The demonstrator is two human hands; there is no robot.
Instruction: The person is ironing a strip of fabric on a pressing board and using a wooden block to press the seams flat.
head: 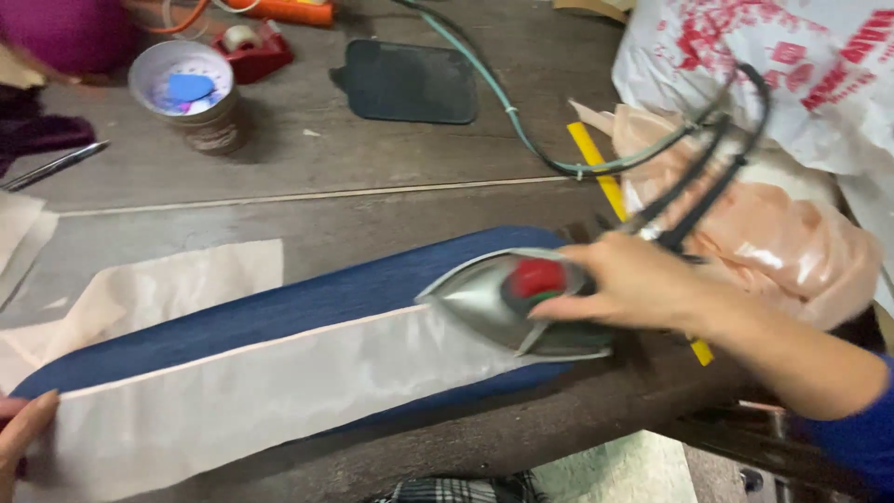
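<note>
Your right hand (643, 279) grips the iron (507, 303) on the fabric strip (242, 373), right of centre; your left hand (23, 424) presses its near-left end. A cup (191, 93) stands far left.

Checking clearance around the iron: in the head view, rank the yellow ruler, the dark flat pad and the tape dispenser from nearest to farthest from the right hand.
From the right hand on the iron:
1. Yellow ruler, just behind the hand, partly under the cords.
2. Dark flat pad, farther back, centre.
3. Red tape dispenser, far back left.
</note>
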